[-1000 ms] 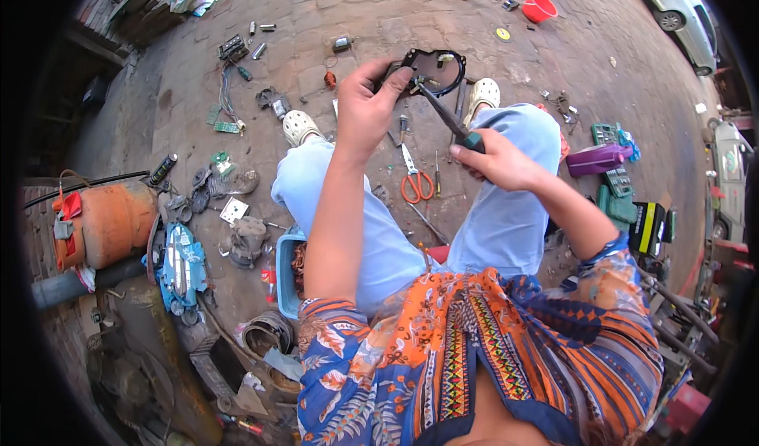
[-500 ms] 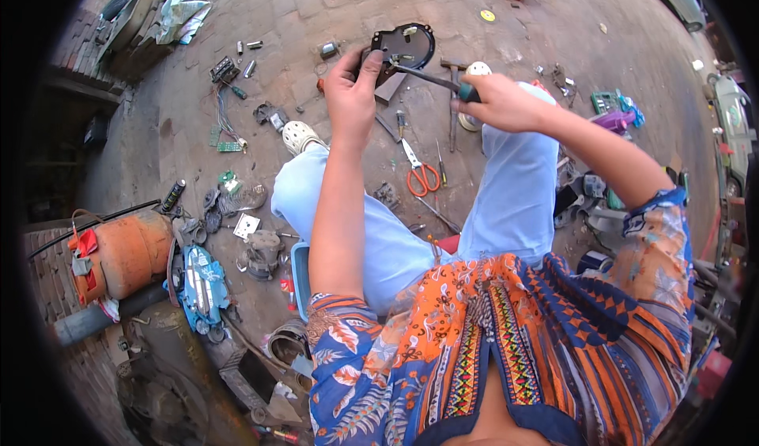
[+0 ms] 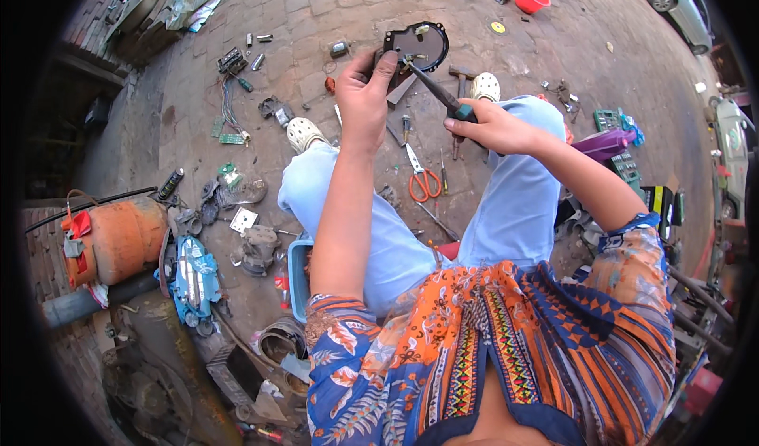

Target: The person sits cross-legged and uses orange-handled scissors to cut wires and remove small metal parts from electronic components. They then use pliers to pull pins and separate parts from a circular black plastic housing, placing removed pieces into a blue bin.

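Head view: the left hand (image 3: 368,86) pinches a dark round housing (image 3: 431,48) by its eight-o'clock edge, up near twelve; the right hand (image 3: 494,126) grasps a long dark tool (image 3: 436,88) — tip at the housing. From there, orange-handled scissors (image 3: 424,183) lie at six — a red bucket (image 3: 532,0) at two.

Near the top centre of the frame, most of the bare left hand's (image 3: 366,90) fingers are hidden behind the flat black rounded housing (image 3: 429,49), and whether the tip of the long dark tool with a green-collared handle (image 3: 436,90) touches it is too small to tell; the bare right hand (image 3: 492,126) covers the handle's end. Below centre left, the left forearm (image 3: 340,232) hides much of the light-blue plastic tub (image 3: 297,280), while the dark fisheye rim cuts off the silvery-white car (image 3: 674,9) at upper right.
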Demonstrator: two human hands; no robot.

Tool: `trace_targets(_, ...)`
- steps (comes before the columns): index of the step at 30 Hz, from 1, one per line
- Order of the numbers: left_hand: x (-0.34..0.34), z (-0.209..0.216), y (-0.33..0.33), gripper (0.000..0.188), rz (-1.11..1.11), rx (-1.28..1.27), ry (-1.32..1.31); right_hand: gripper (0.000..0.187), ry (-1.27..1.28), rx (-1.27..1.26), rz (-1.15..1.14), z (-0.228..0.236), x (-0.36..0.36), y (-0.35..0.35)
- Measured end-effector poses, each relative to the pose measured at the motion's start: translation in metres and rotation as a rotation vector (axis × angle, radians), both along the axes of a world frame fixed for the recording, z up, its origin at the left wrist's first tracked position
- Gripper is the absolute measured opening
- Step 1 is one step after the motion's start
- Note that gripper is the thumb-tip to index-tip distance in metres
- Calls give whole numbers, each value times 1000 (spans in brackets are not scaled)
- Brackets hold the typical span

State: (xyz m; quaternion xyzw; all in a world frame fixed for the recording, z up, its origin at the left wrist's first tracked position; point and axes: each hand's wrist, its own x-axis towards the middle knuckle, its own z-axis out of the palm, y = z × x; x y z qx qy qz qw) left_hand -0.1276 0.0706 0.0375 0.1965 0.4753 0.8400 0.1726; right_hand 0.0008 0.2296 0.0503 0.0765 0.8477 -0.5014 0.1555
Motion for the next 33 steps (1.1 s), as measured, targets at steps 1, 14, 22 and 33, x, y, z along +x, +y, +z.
trace_targets(1, 0, 0, 1, 14, 11, -30, -3, 36, 12, 41, -31, 2, -1, -3)
trace_targets(14, -3, 1, -4, 23, 50, -251, 187, 40, -9, 396, 47, 29, -2, 11)
trace_targets(22, 1, 0, 10, 29, 59, -979, 706, 14, 93, 1108, 272, 41, -19, 24)
trace_targets(33, -36, -1, -23, 58, 5, -461, 67, 29, -393, 393, 225, 52, -45, 40)
